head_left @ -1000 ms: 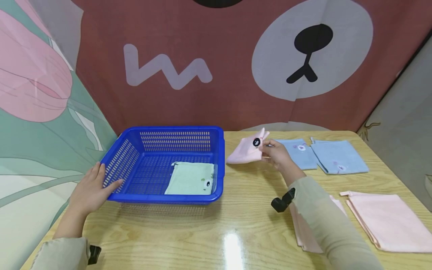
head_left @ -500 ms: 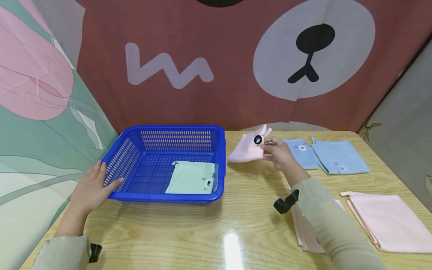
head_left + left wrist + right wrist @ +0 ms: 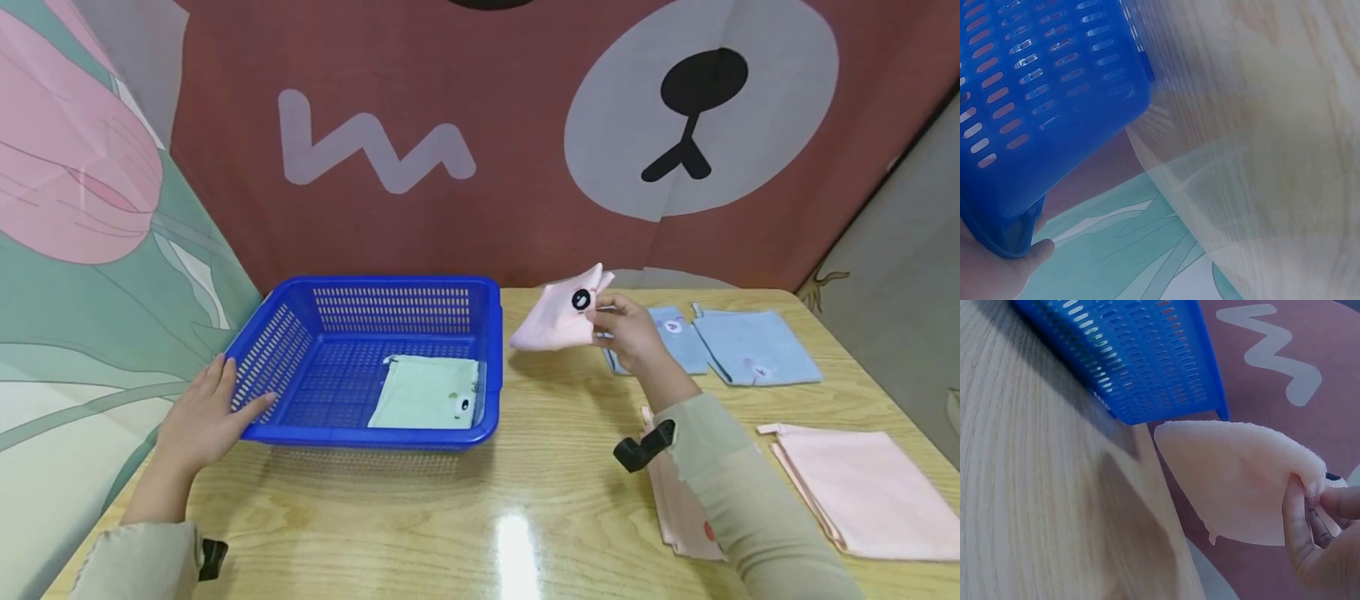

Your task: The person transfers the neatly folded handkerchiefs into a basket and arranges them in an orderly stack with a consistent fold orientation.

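Observation:
My right hand (image 3: 628,332) pinches a folded pink towel (image 3: 557,318) by its right edge, between thumb and fingers. It hangs above the table, right of the blue basket (image 3: 375,437), and carries a round black patch. In the right wrist view the towel (image 3: 1229,481) droops from the fingertips, apart from the basket. At the basket's front left corner my left hand (image 3: 201,417) rests on the rim, fingers extended and thumb spread; the left wrist view shows only part of this hand (image 3: 997,269). Inside the basket, at its right end, lies a folded green towel (image 3: 427,392).
Two folded blue towels (image 3: 757,348) lie at the back right of the wooden table (image 3: 420,525). Nearer are a pink towel (image 3: 862,492) and another pink towel (image 3: 686,508), partly under the right sleeve. A printed cloth (image 3: 517,167) hangs behind the table.
My right hand has raised the pink towel and shifted slightly right with it. The left hand and the basket have kept their places.

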{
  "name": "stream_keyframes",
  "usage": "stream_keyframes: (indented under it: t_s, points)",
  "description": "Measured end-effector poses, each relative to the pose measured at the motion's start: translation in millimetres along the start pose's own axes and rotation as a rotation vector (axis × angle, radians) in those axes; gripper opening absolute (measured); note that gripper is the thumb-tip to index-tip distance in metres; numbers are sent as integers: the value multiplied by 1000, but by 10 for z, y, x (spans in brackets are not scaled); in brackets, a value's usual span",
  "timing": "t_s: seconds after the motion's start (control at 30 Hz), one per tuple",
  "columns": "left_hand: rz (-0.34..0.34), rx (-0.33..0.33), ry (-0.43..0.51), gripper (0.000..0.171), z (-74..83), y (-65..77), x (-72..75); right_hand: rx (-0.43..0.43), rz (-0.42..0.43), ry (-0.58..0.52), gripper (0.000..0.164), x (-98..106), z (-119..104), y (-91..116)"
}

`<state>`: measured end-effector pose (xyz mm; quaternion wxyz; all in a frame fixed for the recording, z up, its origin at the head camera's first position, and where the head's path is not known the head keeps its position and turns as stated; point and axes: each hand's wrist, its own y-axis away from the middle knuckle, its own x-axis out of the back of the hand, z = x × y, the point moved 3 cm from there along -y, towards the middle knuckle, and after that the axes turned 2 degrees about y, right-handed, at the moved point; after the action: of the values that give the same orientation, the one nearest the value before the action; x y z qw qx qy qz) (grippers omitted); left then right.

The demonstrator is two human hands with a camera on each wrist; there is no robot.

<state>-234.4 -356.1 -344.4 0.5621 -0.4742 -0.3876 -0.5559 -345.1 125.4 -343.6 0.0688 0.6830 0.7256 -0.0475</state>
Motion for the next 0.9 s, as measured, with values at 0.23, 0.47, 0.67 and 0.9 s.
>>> stream_keyframes:
  t_s: [0.23,0.47,0.67,0.9]
  points:
    - [-5,3,9,82,4,2,0,26,3,30,17,-10,-84,23]
    - [-3,-3,5,82,8,16,4,39,3,54,13,-46,-152,46]
    - [-4,-4,8,81,5,17,8,71,-8,45,13,-91,-246,81]
    - [-3,-5,8,81,5,20,15,102,-35,18,14,-149,-341,134]
